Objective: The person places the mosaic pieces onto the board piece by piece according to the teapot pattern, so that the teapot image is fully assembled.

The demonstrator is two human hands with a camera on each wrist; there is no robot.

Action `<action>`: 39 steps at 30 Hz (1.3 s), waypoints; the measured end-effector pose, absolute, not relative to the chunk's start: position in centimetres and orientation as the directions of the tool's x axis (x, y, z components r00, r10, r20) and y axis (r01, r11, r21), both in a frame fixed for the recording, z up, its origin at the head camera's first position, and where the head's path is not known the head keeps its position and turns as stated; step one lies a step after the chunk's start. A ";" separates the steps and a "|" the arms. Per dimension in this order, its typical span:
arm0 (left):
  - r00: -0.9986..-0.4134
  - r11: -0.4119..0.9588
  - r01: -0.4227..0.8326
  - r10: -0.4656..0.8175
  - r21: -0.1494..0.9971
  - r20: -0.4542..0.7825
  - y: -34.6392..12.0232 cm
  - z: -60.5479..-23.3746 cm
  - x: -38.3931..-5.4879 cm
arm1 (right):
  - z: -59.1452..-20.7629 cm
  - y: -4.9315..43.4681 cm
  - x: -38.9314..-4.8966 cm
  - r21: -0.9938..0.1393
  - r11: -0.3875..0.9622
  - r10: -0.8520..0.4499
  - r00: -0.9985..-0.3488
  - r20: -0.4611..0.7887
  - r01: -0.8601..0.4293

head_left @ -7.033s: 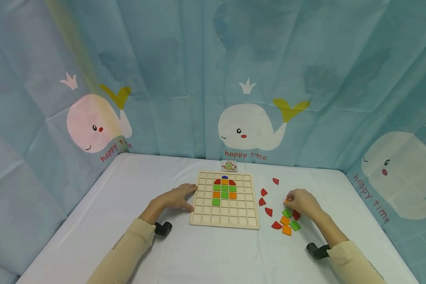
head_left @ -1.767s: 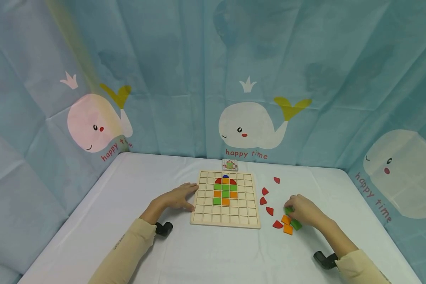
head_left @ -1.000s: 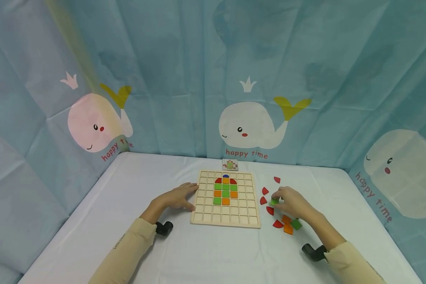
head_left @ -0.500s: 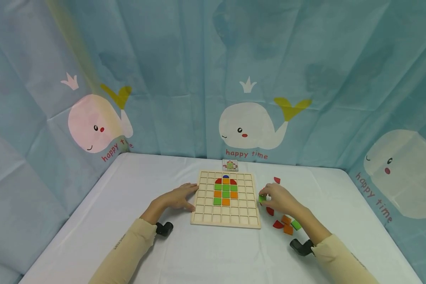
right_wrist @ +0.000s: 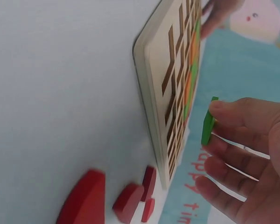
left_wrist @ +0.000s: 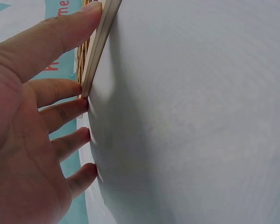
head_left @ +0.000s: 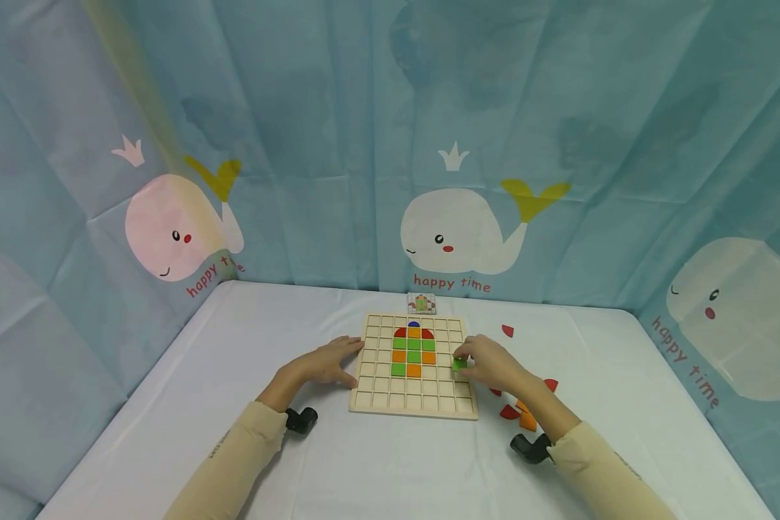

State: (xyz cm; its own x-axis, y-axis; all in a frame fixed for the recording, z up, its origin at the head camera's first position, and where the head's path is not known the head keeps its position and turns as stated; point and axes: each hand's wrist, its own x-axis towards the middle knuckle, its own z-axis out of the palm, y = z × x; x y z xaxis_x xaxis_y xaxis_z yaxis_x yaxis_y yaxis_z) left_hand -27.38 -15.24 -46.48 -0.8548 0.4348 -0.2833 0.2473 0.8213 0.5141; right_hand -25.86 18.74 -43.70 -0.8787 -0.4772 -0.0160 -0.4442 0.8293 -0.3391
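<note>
A wooden grid board [head_left: 380,401] lies in the middle of the table, its cells partly filled with red, orange, green and blue pieces. My left hand [head_left: 325,363] rests at the board's left edge; in the left wrist view its thumb and fingers are spread, with the thumb and some fingertips touching the rim. Over the board's right columns, my right hand [head_left: 490,362] pinches a green square tile [right_wrist: 208,122] between thumb and fingers. In the right wrist view that tile is held tilted, apart from the board. The right forearm hides some of the loose pieces.
Right of the board lie loose red quarter-round pieces [head_left: 510,412] and orange square tiles [head_left: 528,421]. A small pattern card [head_left: 422,303] sits behind the board. A whale-printed curtain [head_left: 299,144] stands along the table's back and sides.
An orange tile has joined the board's lowest filled row. My right hand has picked the green tile from the loose pile and carried it left over the board. The left hand stays put.
</note>
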 end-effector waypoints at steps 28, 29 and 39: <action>-0.852 0.822 0.262 0.443 0.505 -0.279 -15.2 -46.4 -27.3 | -45.2 13.9 -26.5 -0.274 0.810 -0.544 -0.839 -0.022 -0.518; -0.852 0.822 0.262 0.443 0.506 -0.279 -15.2 -46.4 -27.3 | -45.2 13.8 -26.5 -0.272 0.810 -0.545 -0.838 -0.024 -0.519; -0.856 0.820 0.256 0.439 0.513 -0.274 -15.3 -46.6 -27.4 | -45.1 13.5 -26.5 -0.252 0.812 -0.551 -0.834 -0.036 -0.526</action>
State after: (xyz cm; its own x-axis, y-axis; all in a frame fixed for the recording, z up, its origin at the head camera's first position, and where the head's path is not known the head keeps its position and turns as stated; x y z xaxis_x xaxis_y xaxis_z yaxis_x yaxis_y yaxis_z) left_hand -27.38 -15.32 -46.61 -0.8558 0.4387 -0.2741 0.2559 0.8195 0.5127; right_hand -26.50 13.49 -45.14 -0.8336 -0.5512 -0.0359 -0.5261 0.8121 -0.2523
